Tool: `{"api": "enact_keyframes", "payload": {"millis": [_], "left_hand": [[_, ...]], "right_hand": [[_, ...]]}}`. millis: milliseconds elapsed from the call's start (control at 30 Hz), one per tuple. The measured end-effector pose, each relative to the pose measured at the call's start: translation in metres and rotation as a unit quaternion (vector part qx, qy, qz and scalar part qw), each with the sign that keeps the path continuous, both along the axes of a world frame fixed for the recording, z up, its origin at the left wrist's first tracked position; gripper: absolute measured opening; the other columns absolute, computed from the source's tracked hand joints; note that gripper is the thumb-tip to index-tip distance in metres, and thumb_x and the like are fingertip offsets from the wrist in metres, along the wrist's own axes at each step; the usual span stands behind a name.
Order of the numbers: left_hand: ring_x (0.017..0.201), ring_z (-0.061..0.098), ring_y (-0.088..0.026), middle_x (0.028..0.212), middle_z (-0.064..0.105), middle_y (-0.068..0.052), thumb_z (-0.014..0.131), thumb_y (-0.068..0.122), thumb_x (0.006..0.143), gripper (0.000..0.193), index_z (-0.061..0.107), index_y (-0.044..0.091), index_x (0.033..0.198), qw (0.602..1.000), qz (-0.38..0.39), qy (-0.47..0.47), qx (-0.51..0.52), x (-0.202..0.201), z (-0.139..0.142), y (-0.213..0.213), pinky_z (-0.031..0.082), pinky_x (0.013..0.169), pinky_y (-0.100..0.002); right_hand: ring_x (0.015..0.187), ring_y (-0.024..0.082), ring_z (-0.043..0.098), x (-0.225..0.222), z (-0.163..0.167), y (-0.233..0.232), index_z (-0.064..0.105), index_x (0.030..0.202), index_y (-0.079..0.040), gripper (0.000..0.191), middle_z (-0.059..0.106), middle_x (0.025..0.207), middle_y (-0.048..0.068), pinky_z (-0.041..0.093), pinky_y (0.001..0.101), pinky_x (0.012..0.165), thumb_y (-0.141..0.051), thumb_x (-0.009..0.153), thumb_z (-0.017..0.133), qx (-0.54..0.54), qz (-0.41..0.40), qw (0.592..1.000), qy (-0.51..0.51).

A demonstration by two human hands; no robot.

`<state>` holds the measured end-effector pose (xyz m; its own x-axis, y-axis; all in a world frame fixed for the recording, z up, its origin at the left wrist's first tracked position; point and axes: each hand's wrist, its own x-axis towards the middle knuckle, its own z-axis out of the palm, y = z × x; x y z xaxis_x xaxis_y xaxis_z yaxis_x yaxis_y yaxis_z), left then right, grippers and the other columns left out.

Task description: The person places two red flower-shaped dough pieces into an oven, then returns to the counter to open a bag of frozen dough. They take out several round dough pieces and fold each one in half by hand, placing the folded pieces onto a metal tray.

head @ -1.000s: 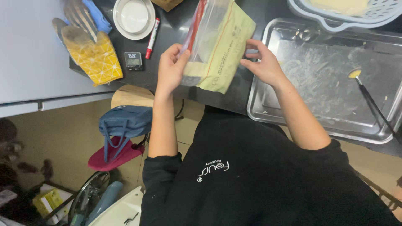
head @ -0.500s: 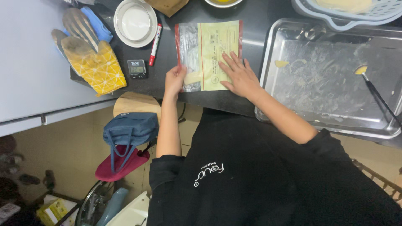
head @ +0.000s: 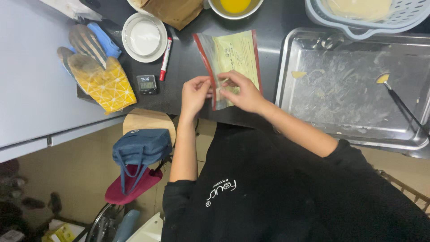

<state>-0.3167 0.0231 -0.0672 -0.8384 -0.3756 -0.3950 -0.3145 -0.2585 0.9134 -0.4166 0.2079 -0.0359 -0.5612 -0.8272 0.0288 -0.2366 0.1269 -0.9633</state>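
Note:
A clear zip bag with a red closure strip and pale yellow contents lies flat on the dark counter. My left hand pinches the bag's near left edge at the red strip. My right hand rests on the bag's near end, fingers pressing down beside the left hand. Both hands touch the bag near the counter's front edge.
A large metal tray with a brush lies to the right. A white bowl, red marker, small digital timer and yellow oven mitts lie left. A pale basket and a bowl of yellow liquid stand behind.
The bag was held up in both hands, then laid flat on the counter. Both hands have now come together at its near edge by the red strip.

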Motion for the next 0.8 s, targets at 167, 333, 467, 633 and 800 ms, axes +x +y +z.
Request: {"api": "enact_keyframes", "payload": {"millis": [167,333,467,633,800], "left_hand": [[0.073,0.07,-0.013,0.097,0.068,-0.011,0.069,0.012,0.096,0.022,0.064,-0.003,0.111,0.998,0.056,0.019,-0.031,-0.027,-0.005,0.019,0.058,0.059,-0.028],[0.074,0.071,-0.014,0.094,0.074,-0.012,0.071,0.02,0.092,0.032,0.069,-0.005,0.113,0.995,0.069,0.014,0.075,-0.038,-0.015,0.032,0.059,0.064,-0.026],[0.086,0.073,-0.019,0.096,0.075,-0.015,0.081,0.028,0.089,0.04,0.067,-0.006,0.106,0.98,0.125,0.018,-0.154,-0.042,-0.019,0.042,0.058,0.073,-0.029],[0.087,0.078,-0.021,0.098,0.078,-0.013,0.075,0.038,0.088,0.043,0.072,-0.001,0.106,0.967,0.108,-0.051,-0.226,-0.039,-0.014,0.043,0.059,0.076,-0.03],[0.082,0.074,-0.031,0.091,0.078,-0.015,0.069,0.028,0.089,0.026,0.076,0.006,0.103,0.901,0.049,-0.127,-0.413,-0.044,-0.005,0.038,0.056,0.074,-0.038]], "right_hand": [[0.099,0.018,0.066,-0.016,0.01,-0.003,0.05,0.138,-0.006,0.069,0.058,0.122,0.01,0.059,0.0318,0.084,-0.014,0.08,0.085,0.018,-0.019,1.0,-0.009],[0.088,0.014,0.068,-0.018,0.0,-0.002,0.049,0.139,-0.007,0.065,0.061,0.111,0.009,0.061,0.0273,0.078,-0.002,0.079,0.073,0.04,-0.065,0.992,-0.099],[0.082,0.013,0.07,-0.023,-0.018,0.003,0.053,0.138,-0.005,0.056,0.068,0.091,0.006,0.057,0.0277,0.075,0.005,0.084,0.064,0.051,-0.061,0.991,-0.103],[0.078,0.011,0.07,-0.028,-0.04,0.007,0.055,0.133,-0.004,0.05,0.067,0.088,0.005,0.058,0.0257,0.07,0.006,0.085,0.064,0.039,-0.041,0.972,-0.23],[0.082,0.01,0.067,-0.029,-0.035,0.009,0.056,0.129,-0.003,0.045,0.066,0.089,0.006,0.056,0.0245,0.076,0.008,0.086,0.065,0.024,-0.065,0.983,-0.172]]}}
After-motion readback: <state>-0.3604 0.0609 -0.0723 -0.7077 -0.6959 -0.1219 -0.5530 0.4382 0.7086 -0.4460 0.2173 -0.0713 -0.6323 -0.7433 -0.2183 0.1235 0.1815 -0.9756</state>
